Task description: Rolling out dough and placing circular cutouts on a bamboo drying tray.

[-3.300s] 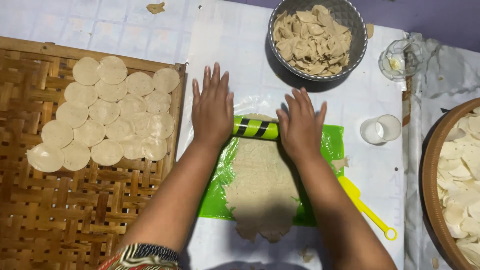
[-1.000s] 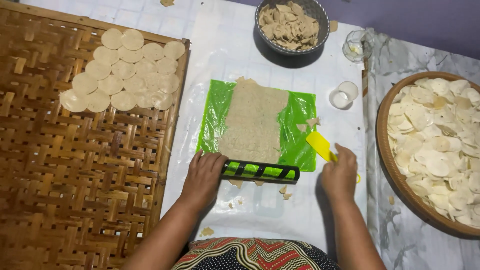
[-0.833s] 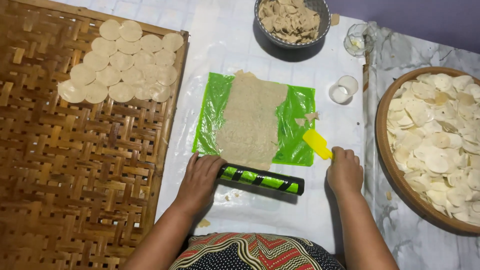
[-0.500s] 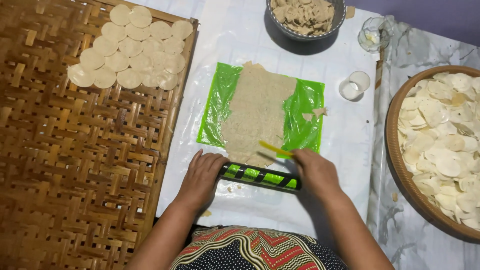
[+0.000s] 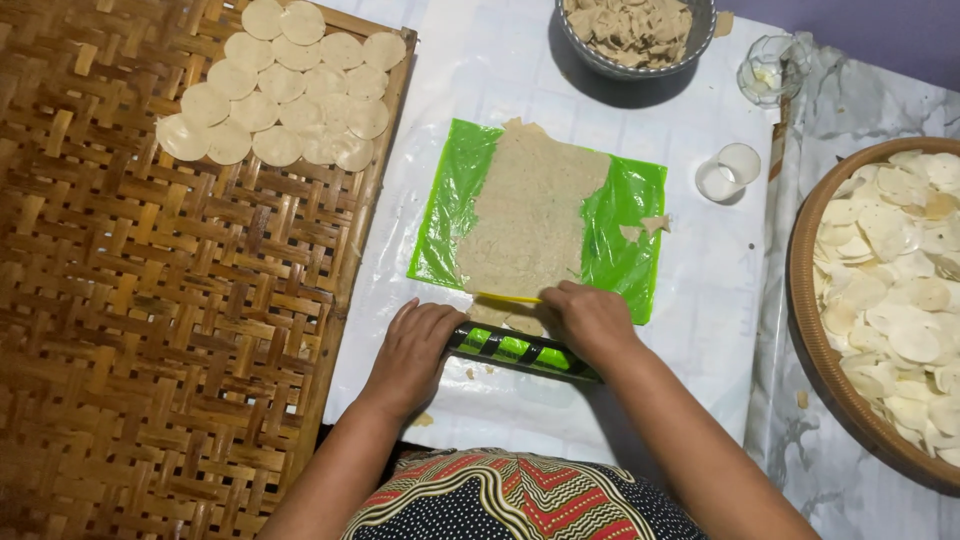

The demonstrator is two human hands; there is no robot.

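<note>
Head view, looking down: a sheet of rolled beige dough (image 5: 530, 225) lies on a green plastic sheet (image 5: 450, 205) in the middle of the white-covered counter (image 5: 690, 290). Just beneath its near edge sits a black-and-green rolling pin (image 5: 520, 351). The left hand (image 5: 412, 352) rests on the pin's left end, fingers together and curved over it. The right hand (image 5: 592, 320) presses a yellow scraper (image 5: 508, 298) against the dough's near edge, fingers closed around it. The thin dough looks likely to tear if scraped hard. A woven tray (image 5: 150, 350) at the left edge holds dough rounds (image 5: 280, 90).
</note>
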